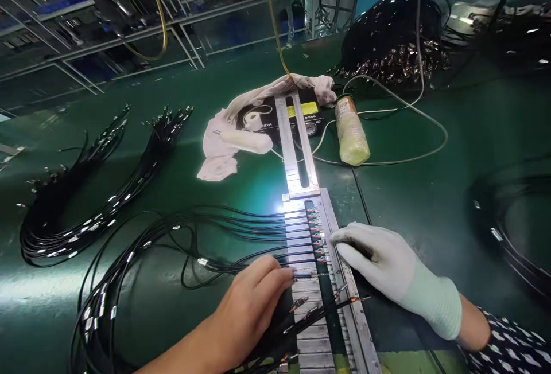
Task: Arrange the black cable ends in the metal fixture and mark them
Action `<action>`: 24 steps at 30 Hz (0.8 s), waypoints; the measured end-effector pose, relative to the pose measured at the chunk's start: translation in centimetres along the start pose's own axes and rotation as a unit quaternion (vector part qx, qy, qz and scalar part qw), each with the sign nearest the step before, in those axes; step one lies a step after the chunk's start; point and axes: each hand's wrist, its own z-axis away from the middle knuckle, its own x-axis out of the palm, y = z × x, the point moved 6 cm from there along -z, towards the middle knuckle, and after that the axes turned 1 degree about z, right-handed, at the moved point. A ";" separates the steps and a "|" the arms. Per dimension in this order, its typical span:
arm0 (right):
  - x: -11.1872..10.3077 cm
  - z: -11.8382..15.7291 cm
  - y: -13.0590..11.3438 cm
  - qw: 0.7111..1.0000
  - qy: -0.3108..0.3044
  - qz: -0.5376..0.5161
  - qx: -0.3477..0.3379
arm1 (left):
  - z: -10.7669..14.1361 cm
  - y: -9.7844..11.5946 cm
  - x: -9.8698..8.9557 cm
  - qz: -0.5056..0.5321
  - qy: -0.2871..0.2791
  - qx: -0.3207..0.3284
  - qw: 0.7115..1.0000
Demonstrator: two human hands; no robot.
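A slotted metal fixture (310, 346) runs away from me along the green table. Several black cables (253, 226) lie side by side across its upper slots, their stripped wire ends over the channel on the right. My bare left hand (253, 296) pinches a cable (305, 275) at the slot below that row. In a white glove, my right hand (383, 262) has its fingers drawn together at the fixture's right rail (333, 222); anything between the fingertips is hidden. Nearer me, loose cable ends (321, 312) lie slanted across the fixture.
Bundles of black cable (107, 207) lie at left, with a large heap (394, 35) at back right. Beyond the fixture are a black box (312, 124), a pale cloth (217, 162), a white-handled tool (247, 140), a wrapped bottle (353, 139) and a looping cord (430, 121).
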 end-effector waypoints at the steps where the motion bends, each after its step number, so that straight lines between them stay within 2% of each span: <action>1: 0.0 0.0 0.0 1.000 0.000 0.001 0.001 | -0.1 0.0 0.1 -0.020 -0.012 0.006 1.000; 6: 0.0 -0.1 0.1 1.000 -0.002 0.011 0.002 | -0.6 0.1 0.5 -0.076 -0.064 0.039 0.994; 11: 0.1 0.1 0.3 1.000 -0.001 0.009 0.007 | -1.3 0.5 0.7 -0.101 -0.082 0.048 0.990; 20: -0.1 -0.2 0.1 1.000 0.012 0.011 -0.002 | -2.2 1.8 0.4 -0.104 -0.079 0.084 0.988; 24: -0.1 -0.2 0.0 1.000 0.013 0.011 -0.002 | -1.4 1.5 0.6 -0.122 -0.028 0.108 0.986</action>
